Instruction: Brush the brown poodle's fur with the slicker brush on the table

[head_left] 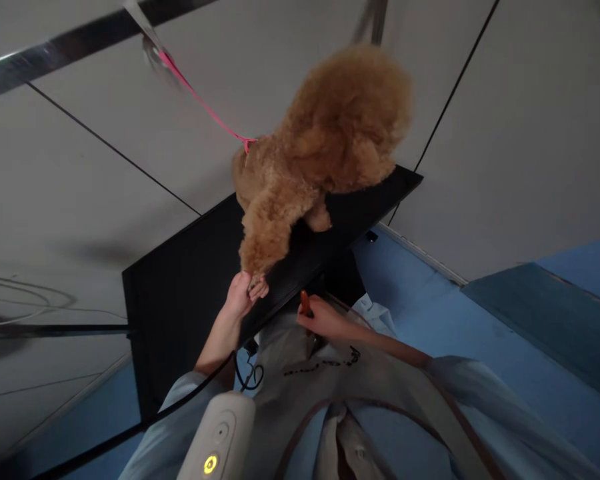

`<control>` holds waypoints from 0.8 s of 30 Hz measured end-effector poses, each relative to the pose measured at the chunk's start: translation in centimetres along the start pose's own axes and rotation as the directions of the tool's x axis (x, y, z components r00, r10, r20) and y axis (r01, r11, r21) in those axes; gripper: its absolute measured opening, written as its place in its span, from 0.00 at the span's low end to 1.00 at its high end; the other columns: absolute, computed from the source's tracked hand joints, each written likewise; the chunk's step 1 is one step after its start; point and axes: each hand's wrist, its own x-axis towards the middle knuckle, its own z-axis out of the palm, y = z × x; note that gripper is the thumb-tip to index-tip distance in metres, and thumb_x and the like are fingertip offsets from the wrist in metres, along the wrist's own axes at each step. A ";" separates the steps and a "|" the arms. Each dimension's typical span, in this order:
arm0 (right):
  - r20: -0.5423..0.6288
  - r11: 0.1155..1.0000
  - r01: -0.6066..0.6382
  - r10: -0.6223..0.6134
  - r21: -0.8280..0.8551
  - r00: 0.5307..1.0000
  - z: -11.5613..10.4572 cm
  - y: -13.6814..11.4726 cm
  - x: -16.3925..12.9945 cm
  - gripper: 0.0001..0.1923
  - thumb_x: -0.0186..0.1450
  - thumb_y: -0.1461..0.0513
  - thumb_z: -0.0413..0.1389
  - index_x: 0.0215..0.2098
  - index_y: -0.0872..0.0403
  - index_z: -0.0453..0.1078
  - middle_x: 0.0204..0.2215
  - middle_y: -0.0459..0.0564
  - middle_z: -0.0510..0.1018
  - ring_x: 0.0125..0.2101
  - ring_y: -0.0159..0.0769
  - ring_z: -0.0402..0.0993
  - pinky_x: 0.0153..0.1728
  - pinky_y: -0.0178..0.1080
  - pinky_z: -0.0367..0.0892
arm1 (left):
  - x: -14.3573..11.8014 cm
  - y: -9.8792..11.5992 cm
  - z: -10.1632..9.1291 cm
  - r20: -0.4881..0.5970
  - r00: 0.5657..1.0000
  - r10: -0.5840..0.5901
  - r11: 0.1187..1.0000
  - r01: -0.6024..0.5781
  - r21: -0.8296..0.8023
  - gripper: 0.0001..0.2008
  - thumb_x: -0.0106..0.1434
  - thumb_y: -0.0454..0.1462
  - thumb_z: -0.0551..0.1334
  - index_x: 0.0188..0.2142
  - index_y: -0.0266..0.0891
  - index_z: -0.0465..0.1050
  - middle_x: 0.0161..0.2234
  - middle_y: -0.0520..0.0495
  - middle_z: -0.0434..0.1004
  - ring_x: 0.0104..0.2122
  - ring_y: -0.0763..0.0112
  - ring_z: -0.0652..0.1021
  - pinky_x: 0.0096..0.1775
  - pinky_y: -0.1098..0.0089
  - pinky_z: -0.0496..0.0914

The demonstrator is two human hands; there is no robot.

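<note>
A curly, light-brown dog (350, 120) stands on a black table (180, 287), a pink strap (205, 103) running from its neck area up to a metal bar. My left hand (243, 297) is closed around the end of one of the dog's front legs (266, 233), at the paw. Lower and to the right, in front of my apron and apart from the dog, my right hand (325, 318) is closed on a small tool with a reddish-brown handle (305, 303). Most of that tool is hidden by the fingers, so its kind does not show.
A shiny metal bar (75, 50) crosses the upper left. Near my chest is a white device (220, 437) with a yellow light, and a black cable (180, 403) passes beside it. The table's right corner (415, 177) juts out past the dog.
</note>
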 end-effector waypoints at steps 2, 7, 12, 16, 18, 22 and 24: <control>0.012 1.000 -0.001 0.002 -0.025 1.000 -1.0 0.5 -0.7 0.07 0.58 0.62 0.57 0.34 0.56 0.72 0.32 0.50 0.73 0.39 0.38 0.70 0.43 0.38 0.65 | -0.5 0.2 -0.4 0.028 0.999 -0.037 0.999 0.038 -0.037 0.22 0.60 0.51 0.61 0.21 0.34 0.66 0.09 0.60 0.49 0.10 0.82 0.53 0.20 0.75 0.57; 0.008 0.982 0.115 -0.118 0.148 0.993 -3.8 0.2 -0.3 0.15 0.59 0.61 0.57 0.45 0.54 0.72 0.52 0.58 0.70 0.54 0.45 0.66 0.53 0.48 0.62 | -1.0 -1.3 -0.3 0.074 0.994 -0.080 0.992 0.087 -0.091 0.23 0.58 0.53 0.61 0.21 0.35 0.64 0.10 0.60 0.47 0.11 0.82 0.54 0.21 0.75 0.58; -0.170 0.862 0.426 -0.393 0.274 0.904 -6.7 -3.1 0.7 0.14 0.64 0.58 0.54 0.47 0.50 0.70 0.65 0.53 0.52 0.64 0.44 0.50 0.59 0.51 0.55 | -0.6 -2.3 -0.5 0.146 0.989 -0.028 0.998 0.036 -0.057 0.25 0.51 0.55 0.66 0.22 0.34 0.66 0.10 0.61 0.47 0.12 0.83 0.52 0.20 0.75 0.58; -0.147 0.792 0.520 -0.501 0.319 0.853 -7.8 -6.1 3.4 0.16 0.63 0.52 0.56 0.45 0.50 0.70 0.65 0.52 0.54 0.63 0.43 0.53 0.60 0.50 0.53 | -0.1 -2.1 -0.6 0.146 0.989 -0.016 0.997 0.026 -0.067 0.25 0.51 0.55 0.66 0.21 0.35 0.66 0.10 0.61 0.46 0.12 0.83 0.52 0.20 0.75 0.58; -0.054 0.777 0.534 -0.550 0.333 0.833 -8.3 -7.0 5.8 0.16 0.62 0.52 0.56 0.44 0.52 0.70 0.63 0.53 0.58 0.62 0.43 0.56 0.59 0.50 0.54 | 0.2 -1.9 -0.6 0.164 0.986 -0.021 0.997 0.032 -0.065 0.24 0.51 0.54 0.66 0.21 0.35 0.65 0.10 0.61 0.46 0.12 0.83 0.52 0.20 0.75 0.58; -0.239 0.757 0.580 -0.528 0.302 0.815 -9.8 -7.4 10.0 0.12 0.63 0.54 0.55 0.39 0.53 0.69 0.57 0.54 0.67 0.58 0.42 0.62 0.58 0.50 0.55 | 0.9 -1.6 -0.9 0.226 0.974 -0.003 1.000 0.008 -0.020 0.26 0.53 0.55 0.64 0.19 0.36 0.62 0.10 0.60 0.46 0.12 0.82 0.52 0.20 0.74 0.57; -0.441 0.750 0.601 -0.457 0.276 0.772 -10.2 -7.3 10.9 0.11 0.63 0.53 0.55 0.36 0.52 0.68 0.56 0.53 0.69 0.58 0.41 0.63 0.58 0.50 0.56 | 1.2 -1.9 -1.2 0.256 0.966 0.019 0.999 -0.028 0.032 0.27 0.55 0.56 0.62 0.18 0.37 0.59 0.10 0.60 0.46 0.12 0.82 0.52 0.20 0.74 0.57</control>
